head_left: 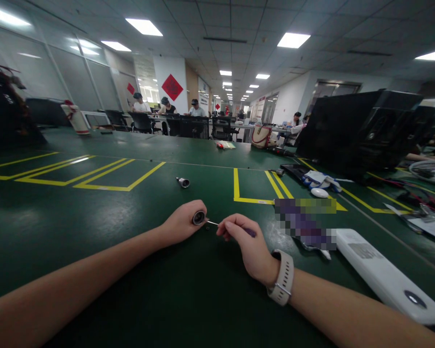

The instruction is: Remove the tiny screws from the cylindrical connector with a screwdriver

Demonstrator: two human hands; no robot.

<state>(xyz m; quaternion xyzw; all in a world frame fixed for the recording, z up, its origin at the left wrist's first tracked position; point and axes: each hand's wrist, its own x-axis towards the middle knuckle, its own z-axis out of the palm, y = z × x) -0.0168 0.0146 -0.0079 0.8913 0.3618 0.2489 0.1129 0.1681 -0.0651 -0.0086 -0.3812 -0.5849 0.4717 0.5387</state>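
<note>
My left hand (183,222) is closed around a dark cylindrical part (198,218), its round ringed end facing me. In my right hand (246,244), which wears a pale watch strap, is a slim screwdriver (251,232) with a purple handle. Its thin metal shaft points left and reaches the side of the cylindrical part; whether the tip sits in a screw I cannot tell. A tiny object (208,228) shows just under the shaft, too small to name. Beyond my left hand, a short silver and black metal piece (183,182) lies on its side on the green table (137,299).
To the right lie a white elongated device (380,275), a blurred-out purple packet (304,227), a white oval mouse-like object (319,193) and a cloth (321,180). Black computer cases (351,130) stand at the far right. Yellow tape (101,187) marks the table. People sit at tables beyond.
</note>
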